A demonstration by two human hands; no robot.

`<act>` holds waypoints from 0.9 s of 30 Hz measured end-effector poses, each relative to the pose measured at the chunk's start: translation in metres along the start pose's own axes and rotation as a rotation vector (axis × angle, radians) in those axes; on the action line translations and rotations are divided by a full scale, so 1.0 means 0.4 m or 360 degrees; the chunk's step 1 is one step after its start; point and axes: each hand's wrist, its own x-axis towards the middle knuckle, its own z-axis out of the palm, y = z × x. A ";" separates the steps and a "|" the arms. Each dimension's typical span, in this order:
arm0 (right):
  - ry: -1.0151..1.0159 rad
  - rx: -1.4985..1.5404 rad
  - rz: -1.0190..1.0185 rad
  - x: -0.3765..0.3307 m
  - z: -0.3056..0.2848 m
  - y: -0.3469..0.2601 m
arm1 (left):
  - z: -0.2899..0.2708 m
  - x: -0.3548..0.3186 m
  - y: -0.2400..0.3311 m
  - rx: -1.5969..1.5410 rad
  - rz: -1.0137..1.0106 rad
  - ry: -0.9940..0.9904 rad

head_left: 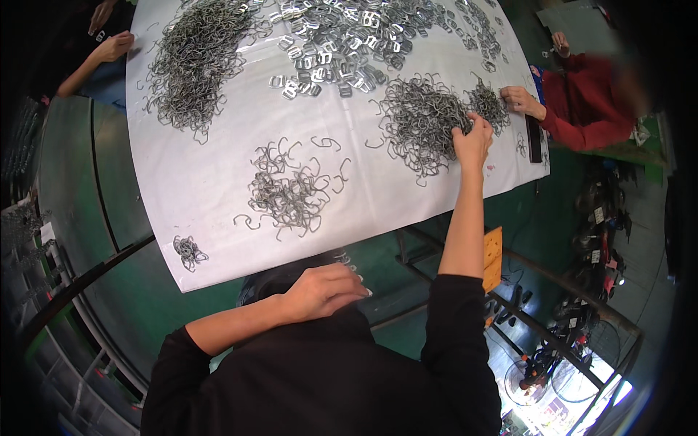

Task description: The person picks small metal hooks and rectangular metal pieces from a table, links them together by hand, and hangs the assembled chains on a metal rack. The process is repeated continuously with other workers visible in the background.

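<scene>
My right hand (474, 142) reaches over the table to the right edge of a heap of bent grey wire hooks (422, 127). Its thumb and forefinger are apart and touch the hooks; no lifted hook shows between them. In front of my body, below the table's near edge, my left hand (327, 291) is closed with curled fingers. Something small and pale shows at its fingertips, too little to name. Between the two hands' sides of the table lies a looser heap of wire hooks (291, 196), and a small clump of hooks (189, 252) sits at the near left corner.
A white-covered table (240, 265) carries a large hook heap (193, 65) at far left and many flat metal buckles (342, 51) at the back. A person in a red sleeve (589, 109) works at right beside a dark phone (534, 142). Another person's hand (113, 47) is at left.
</scene>
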 end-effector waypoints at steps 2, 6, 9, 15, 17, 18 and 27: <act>0.0284 -0.0327 -0.0290 -0.032 0.021 -0.051 | 0.002 0.000 0.001 -0.0022 0.0000 0.0027; -0.0154 0.0190 -0.0595 -0.131 0.144 -0.184 | 0.009 0.000 -0.002 0.0032 0.0034 0.0051; -0.0468 0.0338 -0.0664 -0.207 0.179 -0.231 | 0.012 -0.004 -0.007 0.0052 0.0051 0.0065; -0.0646 -0.0089 -0.0477 -0.344 0.109 -0.207 | 0.016 -0.017 -0.008 -0.0001 0.0005 0.0038; -0.0612 -0.0129 -0.0397 -0.367 0.105 -0.202 | 0.015 -0.023 -0.005 0.0030 0.0039 0.0049; -0.0489 -0.0080 -0.0322 -0.370 0.109 -0.200 | 0.014 -0.024 -0.005 0.0046 0.0043 0.0048; -0.0228 0.0015 -0.0439 -0.327 0.143 -0.253 | 0.016 -0.042 -0.001 0.0021 0.0022 0.0094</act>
